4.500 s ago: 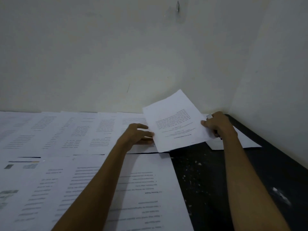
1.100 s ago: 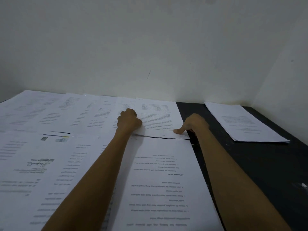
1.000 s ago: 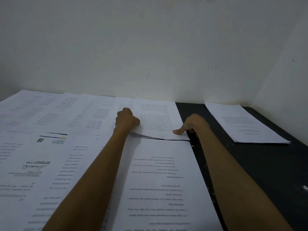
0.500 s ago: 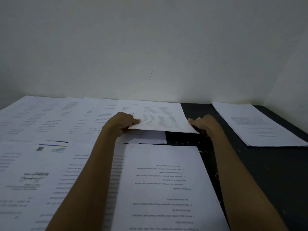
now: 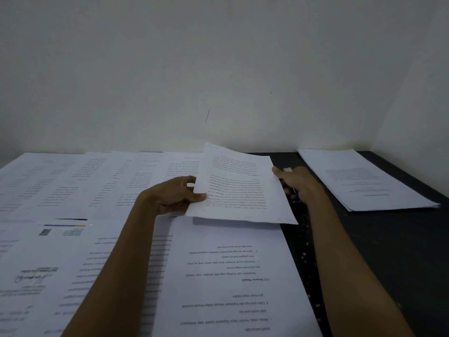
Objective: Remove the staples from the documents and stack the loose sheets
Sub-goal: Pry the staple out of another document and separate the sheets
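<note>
I can read nothing on the white printed sheet (image 5: 239, 190); left hand (image 5: 170, 197) and right hand (image 5: 300, 182) fingers clamp its edges. Black counter (image 5: 369, 251) shows beside it.

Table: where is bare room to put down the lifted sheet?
Bare dark table runs between the near sheet and the right-hand stack, and widens in front of that stack. Left and centre are crowded with spread sheets.

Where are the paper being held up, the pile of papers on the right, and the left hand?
held sheet (image 5: 238, 190): head view, middle of its printed face.
paper stack (image 5: 364, 181): head view, middle of the top page.
left hand (image 5: 170, 195): head view, back of the hand.
</note>
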